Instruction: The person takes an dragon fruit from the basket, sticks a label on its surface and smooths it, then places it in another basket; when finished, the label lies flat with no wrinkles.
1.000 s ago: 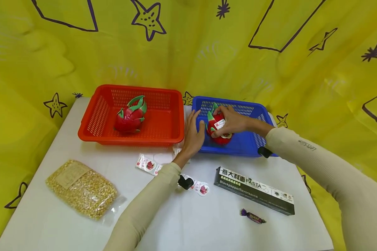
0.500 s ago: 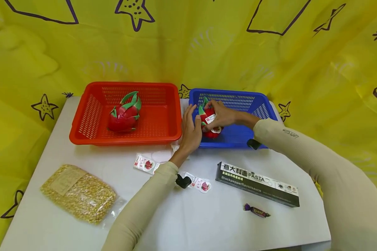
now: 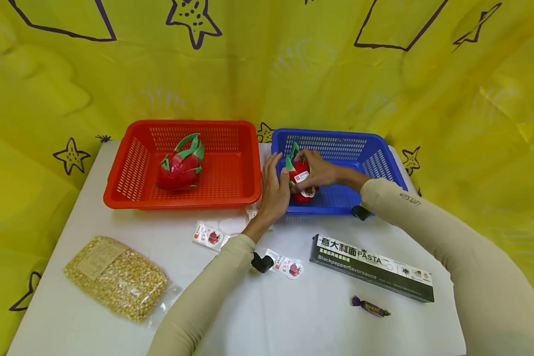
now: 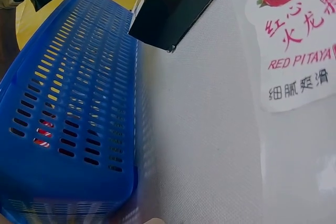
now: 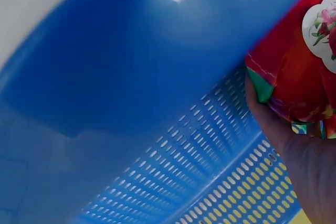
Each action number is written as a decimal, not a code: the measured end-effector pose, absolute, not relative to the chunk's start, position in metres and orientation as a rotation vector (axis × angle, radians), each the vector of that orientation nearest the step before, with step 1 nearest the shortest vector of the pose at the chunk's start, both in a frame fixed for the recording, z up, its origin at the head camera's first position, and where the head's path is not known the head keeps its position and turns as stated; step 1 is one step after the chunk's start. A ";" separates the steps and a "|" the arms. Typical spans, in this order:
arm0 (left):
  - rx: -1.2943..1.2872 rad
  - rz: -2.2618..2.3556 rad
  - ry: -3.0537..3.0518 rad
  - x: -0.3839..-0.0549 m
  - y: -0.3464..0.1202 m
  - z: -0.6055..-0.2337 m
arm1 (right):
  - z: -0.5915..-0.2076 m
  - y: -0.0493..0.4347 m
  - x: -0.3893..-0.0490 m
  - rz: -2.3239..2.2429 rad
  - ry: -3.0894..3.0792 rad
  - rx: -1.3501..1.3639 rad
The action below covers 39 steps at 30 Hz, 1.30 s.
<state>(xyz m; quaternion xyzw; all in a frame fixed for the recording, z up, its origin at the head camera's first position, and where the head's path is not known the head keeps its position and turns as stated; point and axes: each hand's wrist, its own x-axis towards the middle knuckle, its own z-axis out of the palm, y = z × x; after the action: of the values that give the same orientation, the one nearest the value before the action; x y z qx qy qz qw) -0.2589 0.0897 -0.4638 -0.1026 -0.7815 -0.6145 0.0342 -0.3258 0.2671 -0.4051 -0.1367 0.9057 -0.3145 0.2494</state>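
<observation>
My right hand point(image 3: 319, 170) grips a red dragon fruit point(image 3: 300, 167) with green scales and white stickers, over the left part of the blue basket point(image 3: 338, 208). In the right wrist view the fingers curl under the fruit point(image 5: 294, 82), partly cut off by the frame edge. My left hand point(image 3: 273, 195) lies at the basket's left rim, its fingers straight and its thumb close to the fruit. Another dragon fruit point(image 3: 178, 173) sits in the red basket point(image 3: 182, 203) to the left. The left wrist view shows the blue basket's slotted wall point(image 4: 73, 93), with little of the hand visible.
A bag of yellow corn kernels point(image 3: 115, 277) lies at the front left of the white table point(image 3: 267, 316). Fruit labels point(image 3: 285, 264) lie near the left wrist. At the right are a black pasta box point(image 3: 371, 269) and a wrapped candy point(image 3: 370, 306). A yellow curtain point(image 3: 249, 74) hangs behind.
The head view has shifted slightly. My right hand has moved the dragon fruit a little left, closer to the blue basket's left wall. My left hand stays at the rim.
</observation>
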 end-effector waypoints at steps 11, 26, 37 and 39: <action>-0.318 -1.897 -2.419 -0.257 0.092 -0.464 | -0.407 0.276 -0.325 -0.950 2.425 -0.378; -0.281 -1.862 -2.461 -0.255 0.092 -0.464 | -0.403 0.280 -0.331 -0.969 2.319 -0.439; -0.328 -1.811 -2.509 -0.251 0.094 -0.457 | -0.389 0.288 -0.320 -0.924 2.348 -0.362; -0.343 -1.792 -2.513 -0.251 0.095 -0.456 | -0.388 0.291 -0.319 -0.912 2.358 -0.359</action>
<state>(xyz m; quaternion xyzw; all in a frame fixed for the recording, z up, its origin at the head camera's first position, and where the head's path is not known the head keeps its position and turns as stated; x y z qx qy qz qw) -0.2506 0.0952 -0.4563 -0.1104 -0.8092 -0.5768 0.0180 -0.3192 0.2909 -0.3880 -0.1344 0.8837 -0.3420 0.2899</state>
